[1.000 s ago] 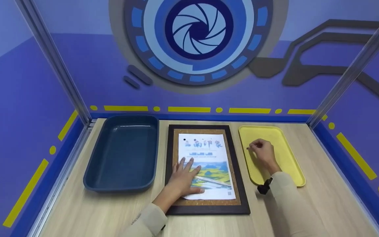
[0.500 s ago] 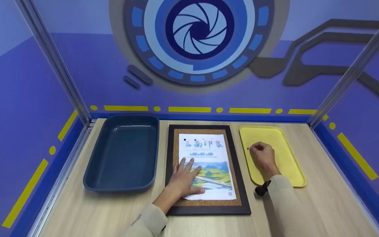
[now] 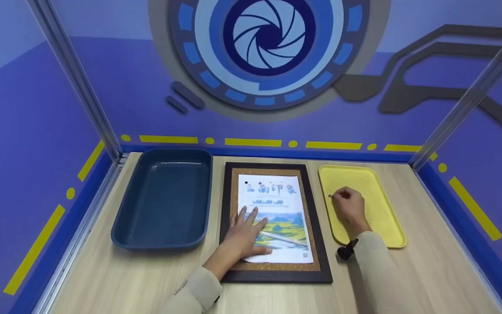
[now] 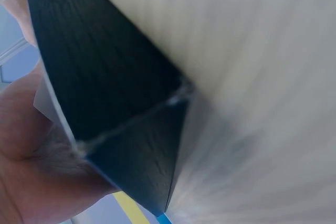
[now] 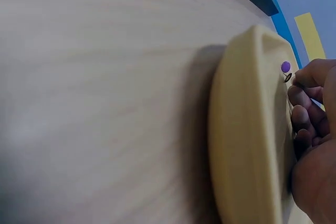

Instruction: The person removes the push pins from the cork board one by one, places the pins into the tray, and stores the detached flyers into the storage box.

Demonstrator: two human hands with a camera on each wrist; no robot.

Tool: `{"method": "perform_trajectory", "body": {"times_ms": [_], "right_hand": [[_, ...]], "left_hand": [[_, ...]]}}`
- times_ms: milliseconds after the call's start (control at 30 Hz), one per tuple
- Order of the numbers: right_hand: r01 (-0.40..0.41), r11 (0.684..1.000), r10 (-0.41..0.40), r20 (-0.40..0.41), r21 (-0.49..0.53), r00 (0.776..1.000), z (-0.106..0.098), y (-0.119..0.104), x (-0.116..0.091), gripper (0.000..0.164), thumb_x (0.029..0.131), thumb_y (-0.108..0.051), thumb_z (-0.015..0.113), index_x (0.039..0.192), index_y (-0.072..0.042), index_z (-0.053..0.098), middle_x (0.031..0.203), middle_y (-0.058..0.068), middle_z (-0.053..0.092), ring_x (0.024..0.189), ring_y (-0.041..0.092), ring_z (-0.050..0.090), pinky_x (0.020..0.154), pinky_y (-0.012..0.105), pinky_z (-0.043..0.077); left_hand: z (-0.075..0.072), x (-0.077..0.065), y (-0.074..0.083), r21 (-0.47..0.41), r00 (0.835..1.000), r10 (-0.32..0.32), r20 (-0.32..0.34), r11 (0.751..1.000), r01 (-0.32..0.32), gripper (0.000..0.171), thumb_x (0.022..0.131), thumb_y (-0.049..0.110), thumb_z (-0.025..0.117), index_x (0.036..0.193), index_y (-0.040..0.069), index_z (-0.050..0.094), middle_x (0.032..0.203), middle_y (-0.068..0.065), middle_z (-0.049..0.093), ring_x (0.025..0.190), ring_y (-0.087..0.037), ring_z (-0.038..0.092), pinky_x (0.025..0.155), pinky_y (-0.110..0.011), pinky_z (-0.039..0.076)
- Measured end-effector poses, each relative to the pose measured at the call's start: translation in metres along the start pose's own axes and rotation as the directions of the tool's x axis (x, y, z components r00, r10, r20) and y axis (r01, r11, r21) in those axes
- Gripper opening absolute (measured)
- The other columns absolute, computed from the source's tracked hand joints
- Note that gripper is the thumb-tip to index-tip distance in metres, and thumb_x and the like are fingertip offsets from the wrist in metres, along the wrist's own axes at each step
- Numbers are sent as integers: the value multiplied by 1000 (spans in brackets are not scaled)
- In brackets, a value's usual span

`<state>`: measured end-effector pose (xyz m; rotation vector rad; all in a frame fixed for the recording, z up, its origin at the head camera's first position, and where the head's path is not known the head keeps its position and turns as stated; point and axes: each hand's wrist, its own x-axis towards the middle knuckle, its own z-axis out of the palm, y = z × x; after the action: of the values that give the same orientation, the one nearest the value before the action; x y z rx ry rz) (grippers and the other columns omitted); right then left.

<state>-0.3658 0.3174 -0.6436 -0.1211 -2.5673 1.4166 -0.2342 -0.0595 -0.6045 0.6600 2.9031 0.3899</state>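
My left hand (image 3: 242, 237) lies spread on a printed paper sheet (image 3: 283, 257) with a landscape picture. The sheet lies on a cork board (image 3: 277, 267) in a dark frame (image 3: 327, 277). In the left wrist view the palm (image 4: 37, 192) shows beside the frame's dark corner (image 4: 110, 66). Small pins dot the sheet's top, among them a black pin (image 3: 246, 182) and a purple pin (image 3: 259, 183). My right hand (image 3: 350, 207) is over the yellow tray (image 3: 379, 213), thumb and finger pinching a tiny dark pushpin (image 5: 288, 77). Close by is a purple pushpin head (image 5: 285, 66).
A deep dark-blue tray (image 3: 159, 205) stands left of the framed board on the wooden table (image 3: 159, 270). Blue-purple walls (image 3: 120, 96) with metal posts (image 3: 76, 83) close off the back and sides.
The right fingertips have shifted slightly on the tray, and the purple pin beside them shows more clearly. The left hand stays on the sheet. The head view has tilted a little.
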Motion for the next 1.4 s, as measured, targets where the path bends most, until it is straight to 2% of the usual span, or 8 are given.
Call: {"method": "perform_trajectory", "body": {"times_ms": [333,500,633,767,900,1033,1233,1400], "right_hand": [[-17,1000,17,29,2,999,-2,-2,-1,16,103,-13,68,106,2,73,100,14,71,86,18,62,72,22,49],[-17,996,13,48,92,999,1,-10,3,22,105,-16,69,109,5,71,100,17,72,89,22,69,73,21,52],[11,991,-11,-2,135,1000,11,-24,3,21,103,-15,71,109,5,71,98,18,72,85,22,71,72,21,56],[83,987,-80,-30,135,996,28,-50,2,18,101,-13,73,108,4,72,98,17,71,85,19,65,71,20,53],[147,981,-150,17,128,989,52,-81,3,14,100,-12,73,107,0,74,100,14,71,89,20,61,74,23,49],[229,970,-235,72,82,969,80,-105,4,10,98,-10,75,104,-1,75,95,12,71,88,23,62,77,29,50],[361,933,-359,136,16,923,123,-125,3,6,97,-8,76,100,-3,77,90,7,70,85,21,65,78,36,53],[382,923,-381,181,31,907,151,-132,2,5,95,-5,77,99,-2,77,88,6,70,81,20,64,76,36,53]], "left_hand": [[0,0,-2,20,1000,3,21,1000,-3,91,91,70,70,165,25,42,175,-15,22,160,-46,14,124,-66,20],[0,1,-4,34,1000,-9,28,999,8,92,91,73,67,165,26,40,175,-13,21,161,-45,13,124,-65,20],[0,1,-4,54,999,-14,42,998,12,92,91,74,66,166,27,39,176,-12,21,161,-43,13,125,-64,20],[0,0,-2,61,998,-22,51,998,19,92,92,73,66,166,28,39,176,-12,21,161,-42,13,125,-62,20],[0,1,-2,59,999,-22,46,998,19,91,92,73,67,166,28,39,176,-12,21,161,-42,13,125,-62,20],[-1,2,-3,63,999,-17,42,998,15,92,91,74,66,166,28,39,176,-11,21,161,-42,13,126,-62,19],[1,3,-5,52,999,-21,37,998,19,93,90,74,68,165,27,41,175,-12,22,161,-43,13,125,-63,19],[1,4,-4,27,999,-12,42,1000,10,93,90,72,70,165,27,41,176,-12,21,161,-44,12,125,-64,18]]}}
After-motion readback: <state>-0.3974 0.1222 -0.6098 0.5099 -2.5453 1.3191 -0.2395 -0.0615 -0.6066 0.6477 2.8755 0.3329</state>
